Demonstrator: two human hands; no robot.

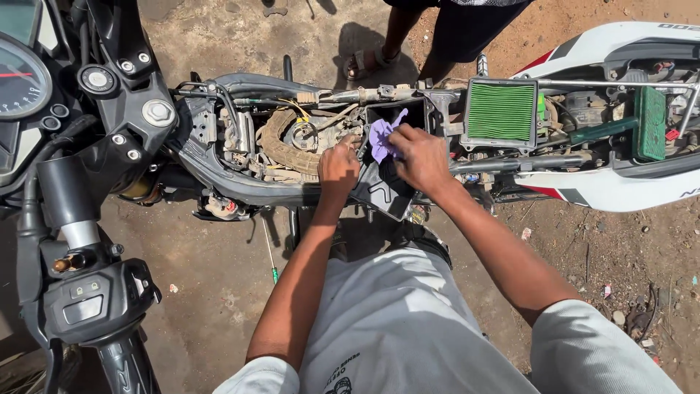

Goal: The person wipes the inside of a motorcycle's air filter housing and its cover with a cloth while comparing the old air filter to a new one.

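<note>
Dirt ground; purple cloth (380, 138) half hidden under right hand (419, 157)

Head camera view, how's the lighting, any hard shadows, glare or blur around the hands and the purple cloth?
Head view: harsh sunlight, sharp focus on the right hand, the purple cloth and the left hand; hard shadows fall on the dirt ground under the motorcycle frame; the white fairing looks bright, nearly washed out; no motion blur visible.

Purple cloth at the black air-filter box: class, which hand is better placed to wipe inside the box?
Right. The right hand already grips the purple cloth over the black box; the left hand holds no cloth.
</note>
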